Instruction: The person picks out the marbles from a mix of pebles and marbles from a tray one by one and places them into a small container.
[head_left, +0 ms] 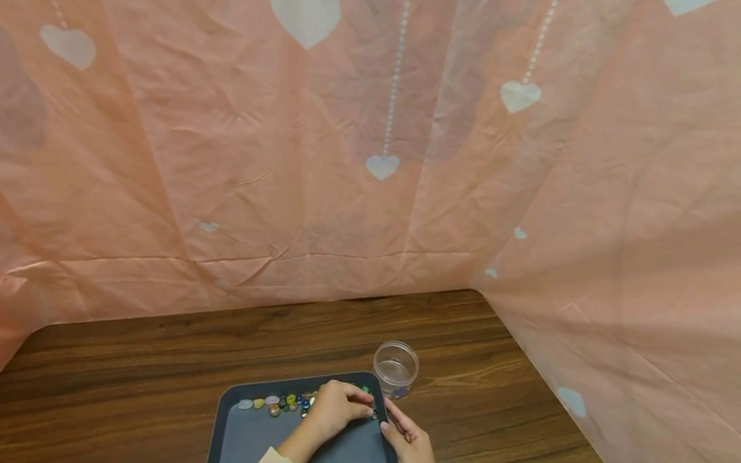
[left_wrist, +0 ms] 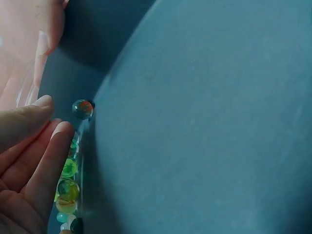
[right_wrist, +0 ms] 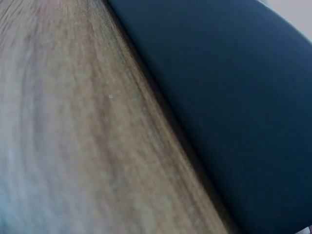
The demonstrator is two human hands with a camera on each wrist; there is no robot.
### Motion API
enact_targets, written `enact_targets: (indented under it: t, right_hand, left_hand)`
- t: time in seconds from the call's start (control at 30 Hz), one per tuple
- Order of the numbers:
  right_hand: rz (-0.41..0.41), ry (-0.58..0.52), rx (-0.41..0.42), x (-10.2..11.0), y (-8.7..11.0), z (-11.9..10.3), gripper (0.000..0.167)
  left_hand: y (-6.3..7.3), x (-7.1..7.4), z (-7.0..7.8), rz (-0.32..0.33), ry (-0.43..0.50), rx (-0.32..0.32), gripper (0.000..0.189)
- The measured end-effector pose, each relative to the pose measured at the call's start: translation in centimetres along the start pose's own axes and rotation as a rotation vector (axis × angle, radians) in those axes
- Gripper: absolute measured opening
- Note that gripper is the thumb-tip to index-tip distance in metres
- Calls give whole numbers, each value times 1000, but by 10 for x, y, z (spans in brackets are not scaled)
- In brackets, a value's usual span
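A dark grey tray [head_left: 354,453] holds a row of glass marbles [head_left: 292,402] along its far edge, several of them yellow, green and blue. My left hand [head_left: 334,410] reaches over the tray to its far right corner. In the left wrist view its thumb and fingers are apart, with nothing visible between them. A clear marble with an orange and green swirl [left_wrist: 83,109] lies just beyond the fingertips, and green marbles [left_wrist: 69,168] line the wall beside them. My right hand [head_left: 414,451] grips the tray's right rim, thumb at the edge and fingers outside.
A clear round plastic jar [head_left: 395,362] stands beside the tray's far right corner, with something bluish low in it. The wooden table [head_left: 160,354] extends around the tray. Pink cloth with white hearts [head_left: 301,157] hangs behind and at the sides.
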State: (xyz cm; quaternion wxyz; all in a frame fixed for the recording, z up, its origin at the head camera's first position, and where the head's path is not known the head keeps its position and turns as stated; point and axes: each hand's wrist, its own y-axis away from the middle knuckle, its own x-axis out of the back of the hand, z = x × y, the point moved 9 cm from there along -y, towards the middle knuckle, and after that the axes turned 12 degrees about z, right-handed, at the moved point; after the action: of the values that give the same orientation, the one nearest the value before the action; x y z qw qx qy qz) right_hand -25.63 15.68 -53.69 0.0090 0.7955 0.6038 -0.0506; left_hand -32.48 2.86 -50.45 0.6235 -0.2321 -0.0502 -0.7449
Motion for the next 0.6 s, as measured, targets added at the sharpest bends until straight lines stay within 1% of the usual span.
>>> enact_targets:
  t: [0.07,0.33,0.47,0.6]
  right_hand:
    - [0,-3,-3,0,0,0,47]
    - [-6,-21,21,0,0,0,47]
    - [-8,-24,38,0,0,-2,47]
    - [-3,-23,34,0,0,-2,47]
  left_hand:
    - [0,-3,0,-13,-17,-4,16]
    - [1,-13,7,-41,-97,-92,14]
    - [1,-16,9,-43,-120,-108,12]
    - [0,-18,10,-46,-127,-114,10]
